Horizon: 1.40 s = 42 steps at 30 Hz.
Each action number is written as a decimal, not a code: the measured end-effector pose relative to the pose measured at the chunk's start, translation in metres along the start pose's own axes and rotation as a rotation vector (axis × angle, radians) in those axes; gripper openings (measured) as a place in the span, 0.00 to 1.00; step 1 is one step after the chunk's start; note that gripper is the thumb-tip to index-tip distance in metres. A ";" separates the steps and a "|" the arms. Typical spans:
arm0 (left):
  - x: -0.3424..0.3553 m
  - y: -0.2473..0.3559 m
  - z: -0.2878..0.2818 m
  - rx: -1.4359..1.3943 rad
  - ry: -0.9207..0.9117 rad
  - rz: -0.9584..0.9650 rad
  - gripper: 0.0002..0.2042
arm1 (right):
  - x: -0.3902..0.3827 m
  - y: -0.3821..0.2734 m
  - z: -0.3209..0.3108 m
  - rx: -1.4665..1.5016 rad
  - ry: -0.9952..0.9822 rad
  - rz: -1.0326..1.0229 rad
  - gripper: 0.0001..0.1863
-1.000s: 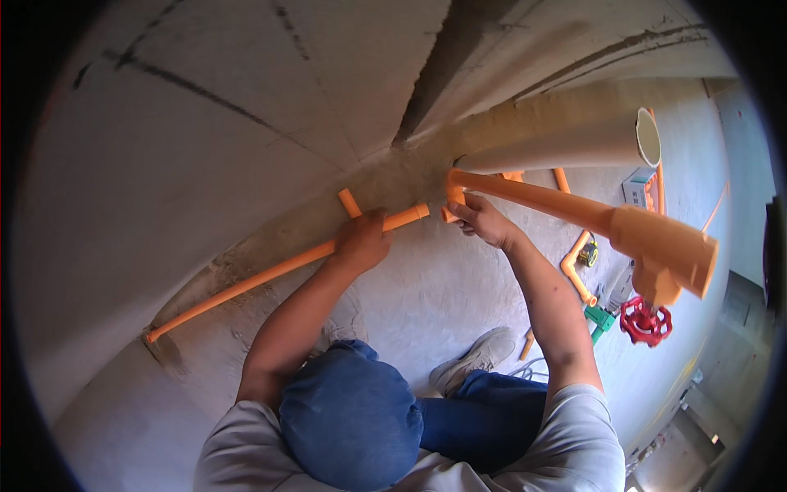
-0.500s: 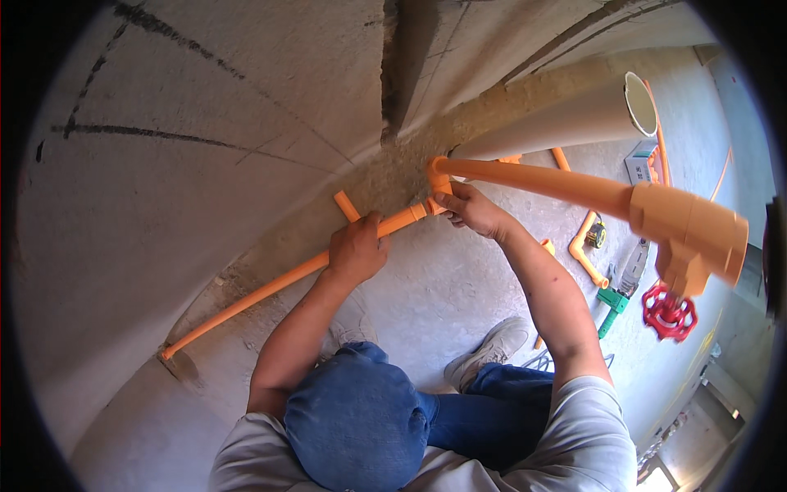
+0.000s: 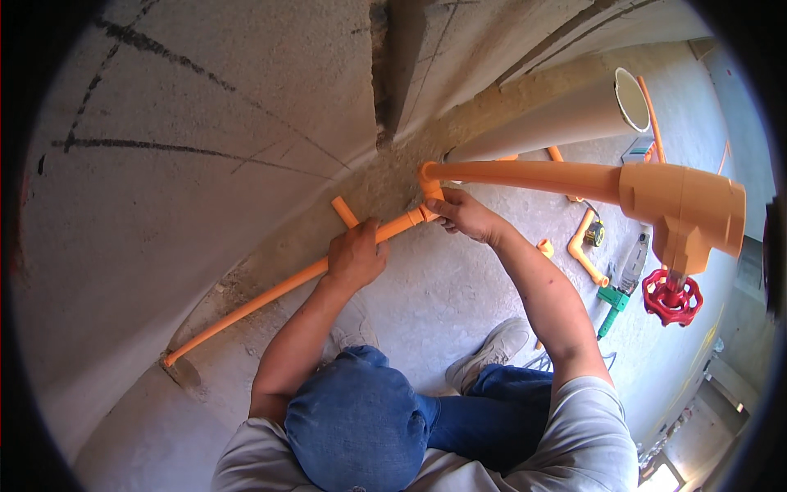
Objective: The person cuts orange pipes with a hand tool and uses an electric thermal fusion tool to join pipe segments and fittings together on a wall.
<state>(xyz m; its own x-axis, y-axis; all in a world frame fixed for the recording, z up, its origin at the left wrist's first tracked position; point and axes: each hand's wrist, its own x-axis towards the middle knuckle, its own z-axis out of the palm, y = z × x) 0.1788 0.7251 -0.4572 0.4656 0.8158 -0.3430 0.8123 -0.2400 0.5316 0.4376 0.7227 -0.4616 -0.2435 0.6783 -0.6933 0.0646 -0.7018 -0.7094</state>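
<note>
My left hand [image 3: 358, 254] wraps round a long orange plastic pipe [image 3: 254, 305] lying low along the wall's foot. A short orange stub [image 3: 344, 212] sticks out beyond that hand; whether it joins the pipe is hidden. My right hand [image 3: 469, 216] is closed on an orange elbow fitting [image 3: 431, 190] where it meets the pipe's right end. From this fitting a second orange pipe [image 3: 533, 174] rises toward the camera. It ends in a bulky orange valve [image 3: 682, 205] with a red handwheel [image 3: 672, 297].
A wide white pipe [image 3: 541, 131] stands beyond the fitting. On the floor to the right are a bent orange pipe piece [image 3: 579, 246], a tape measure [image 3: 595, 234] and a green-handled tool [image 3: 612, 298]. The concrete wall [image 3: 205, 90] bears black marks and a groove.
The fitting and the pipe's end have come closer, and the gap between them has narrowed. The valve and handwheel have swung slightly. My left hand keeps its place on the pipe.
</note>
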 end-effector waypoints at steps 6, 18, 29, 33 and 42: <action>0.001 0.000 0.000 0.005 0.001 -0.004 0.20 | -0.001 -0.003 0.000 -0.008 -0.022 0.021 0.20; 0.014 -0.003 0.003 0.083 -0.124 0.048 0.13 | -0.006 -0.010 0.010 -0.117 0.069 0.028 0.18; 0.016 0.001 0.006 0.108 -0.107 0.008 0.12 | 0.000 -0.010 0.013 -0.132 0.070 0.035 0.19; 0.021 -0.001 0.011 0.107 -0.115 0.034 0.13 | -0.006 -0.017 0.018 -0.111 0.064 0.037 0.17; 0.021 -0.008 0.016 -0.003 0.052 0.146 0.12 | 0.005 -0.003 0.015 -0.106 0.074 -0.032 0.20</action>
<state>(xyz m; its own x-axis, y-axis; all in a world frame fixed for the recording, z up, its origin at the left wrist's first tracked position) 0.1879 0.7364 -0.4807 0.5598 0.7986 -0.2213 0.7362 -0.3567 0.5751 0.4214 0.7249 -0.4616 -0.1750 0.7170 -0.6747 0.1607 -0.6553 -0.7381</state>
